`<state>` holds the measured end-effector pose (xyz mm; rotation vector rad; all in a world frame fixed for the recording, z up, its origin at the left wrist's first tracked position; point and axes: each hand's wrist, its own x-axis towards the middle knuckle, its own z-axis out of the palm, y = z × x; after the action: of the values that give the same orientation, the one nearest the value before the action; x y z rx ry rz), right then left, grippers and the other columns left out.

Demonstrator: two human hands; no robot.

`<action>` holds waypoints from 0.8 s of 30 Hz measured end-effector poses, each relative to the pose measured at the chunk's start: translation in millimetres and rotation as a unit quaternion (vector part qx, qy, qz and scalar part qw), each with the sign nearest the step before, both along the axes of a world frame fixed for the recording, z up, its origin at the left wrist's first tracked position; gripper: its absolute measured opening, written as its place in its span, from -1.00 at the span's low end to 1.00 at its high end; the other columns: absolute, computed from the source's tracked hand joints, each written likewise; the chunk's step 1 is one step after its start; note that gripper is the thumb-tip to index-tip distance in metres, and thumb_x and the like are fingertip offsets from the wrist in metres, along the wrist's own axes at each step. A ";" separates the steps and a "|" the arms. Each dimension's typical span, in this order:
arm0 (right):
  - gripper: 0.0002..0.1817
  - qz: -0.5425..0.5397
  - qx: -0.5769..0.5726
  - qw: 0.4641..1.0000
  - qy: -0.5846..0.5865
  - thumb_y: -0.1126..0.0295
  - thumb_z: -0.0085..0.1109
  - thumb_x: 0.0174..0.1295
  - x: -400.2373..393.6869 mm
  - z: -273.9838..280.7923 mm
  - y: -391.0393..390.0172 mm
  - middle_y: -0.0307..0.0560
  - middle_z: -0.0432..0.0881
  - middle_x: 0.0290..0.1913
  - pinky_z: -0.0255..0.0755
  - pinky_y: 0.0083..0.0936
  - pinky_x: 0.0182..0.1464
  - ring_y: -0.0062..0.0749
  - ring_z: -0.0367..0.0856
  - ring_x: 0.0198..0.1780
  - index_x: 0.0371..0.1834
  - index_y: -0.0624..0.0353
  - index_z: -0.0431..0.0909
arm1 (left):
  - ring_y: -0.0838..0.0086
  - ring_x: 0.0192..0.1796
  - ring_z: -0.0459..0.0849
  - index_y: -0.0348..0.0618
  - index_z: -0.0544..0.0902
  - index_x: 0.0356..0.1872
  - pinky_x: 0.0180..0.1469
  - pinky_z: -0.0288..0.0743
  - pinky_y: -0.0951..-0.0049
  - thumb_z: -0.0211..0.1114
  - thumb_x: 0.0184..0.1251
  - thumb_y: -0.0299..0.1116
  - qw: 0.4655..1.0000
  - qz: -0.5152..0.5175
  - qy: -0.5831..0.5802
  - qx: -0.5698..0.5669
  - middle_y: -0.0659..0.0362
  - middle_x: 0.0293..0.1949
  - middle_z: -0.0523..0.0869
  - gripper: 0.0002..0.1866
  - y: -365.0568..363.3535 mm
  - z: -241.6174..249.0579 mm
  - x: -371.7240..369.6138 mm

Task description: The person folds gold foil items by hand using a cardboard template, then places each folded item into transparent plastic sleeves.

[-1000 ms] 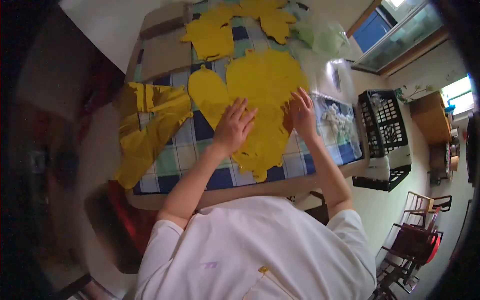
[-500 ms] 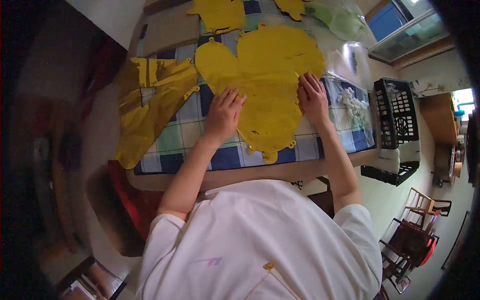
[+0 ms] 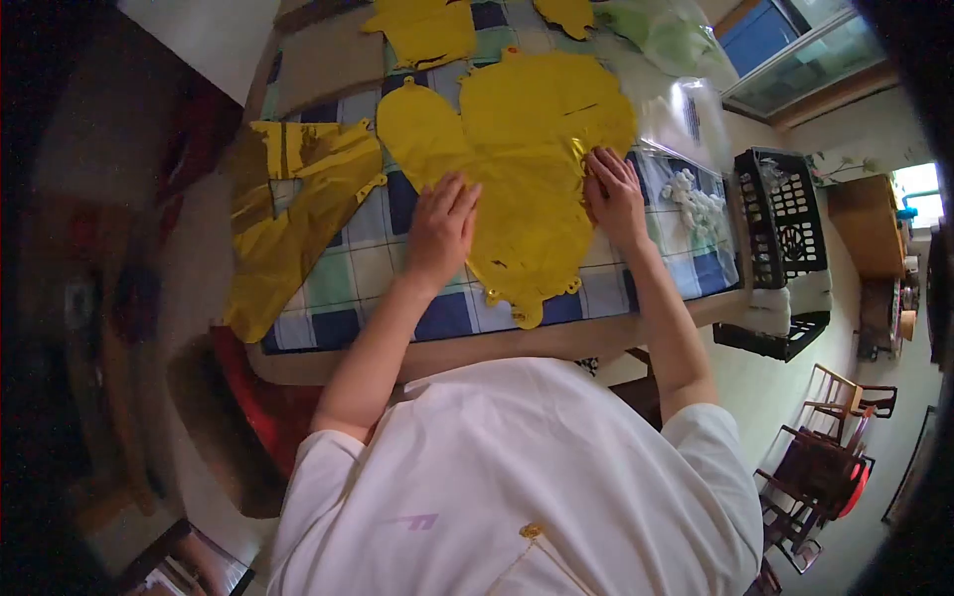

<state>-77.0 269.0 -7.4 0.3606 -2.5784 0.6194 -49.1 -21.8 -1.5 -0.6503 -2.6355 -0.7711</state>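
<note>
A flat, uninflated gold foil balloon (image 3: 532,189) with small tabs along its rim lies spread on the checked tablecloth (image 3: 338,288). My left hand (image 3: 444,228) rests flat on its left edge, fingers stretched out. On the opposite edge lies my right hand (image 3: 616,199), fingers extended and slightly bent, with a shiny crease in the foil beside the fingertips. To the left is a second flat foil balloon (image 3: 298,233) with a small opening in it, hanging a little over the table edge.
More gold foil pieces, one (image 3: 427,35) near the far end, lie beyond. A brown flat pad (image 3: 328,70) sits at the far left. Clear plastic bags (image 3: 686,124) and a white bundle (image 3: 694,204) lie to the right. A black crate (image 3: 785,219) stands beside the table.
The view has shifted slightly. A bright crease now shows in the foil beside my right fingertips. Both hands stay at the balloon's edges.
</note>
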 end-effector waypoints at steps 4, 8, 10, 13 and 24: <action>-0.64 0.006 0.001 1.000 0.006 0.36 0.05 0.20 -1.6 -3.7 2.5 0.04 0.49 0.18 0.15 -0.03 0.32 -0.06 0.36 0.29 0.09 0.11 0.52 | 0.17 0.36 0.28 -0.04 0.52 0.14 0.36 0.11 -0.01 0.16 0.29 -0.25 0.992 -0.120 -0.006 -0.040 0.01 0.28 0.37 -0.61 31.7 13.2 11.2; -0.63 0.007 -0.006 1.000 0.000 0.38 0.06 0.19 -2.3 0.1 0.8 0.04 0.47 0.20 0.13 -0.03 0.33 -0.05 0.35 0.29 0.10 0.12 0.52 | 0.17 0.39 0.23 0.01 0.49 0.18 0.37 0.06 -0.05 0.20 0.26 -0.16 0.976 -0.201 -0.013 -0.085 0.03 0.32 0.33 -0.54 41.0 12.8 17.8; -0.62 0.003 0.002 1.000 -0.002 0.39 0.06 0.19 -3.6 -1.7 1.6 0.05 0.47 0.20 0.13 -0.04 0.33 -0.04 0.36 0.29 0.10 0.13 0.51 | 0.17 0.40 0.21 0.06 0.46 0.22 0.38 0.04 -0.05 0.20 0.25 -0.14 0.972 -0.212 -0.018 -0.100 0.04 0.34 0.31 -0.51 39.1 6.3 19.3; -0.64 0.001 0.006 1.000 0.008 0.39 0.05 0.20 -3.5 -1.5 1.4 0.05 0.48 0.19 0.14 -0.04 0.33 -0.04 0.36 0.28 0.08 0.14 0.52 | 0.16 0.41 0.21 0.11 0.42 0.25 0.39 0.02 -0.06 0.21 0.24 -0.14 0.971 -0.217 -0.015 -0.103 0.04 0.35 0.29 -0.48 34.0 0.1 22.5; -0.67 -0.019 0.013 1.000 -0.013 0.34 0.02 0.27 -3.6 -1.2 -0.6 0.05 0.48 0.20 0.13 -0.05 0.34 -0.06 0.34 0.30 0.08 0.14 0.53 | 0.16 0.42 0.18 0.10 0.40 0.28 0.38 0.04 -0.06 0.21 0.24 -0.13 0.984 -0.165 -0.035 -0.060 0.01 0.37 0.25 -0.45 39.7 17.1 11.8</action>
<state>-80.6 268.4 -8.6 0.3140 -2.6134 0.5823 -37.3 17.9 15.6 -1.1329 -2.6891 -0.7373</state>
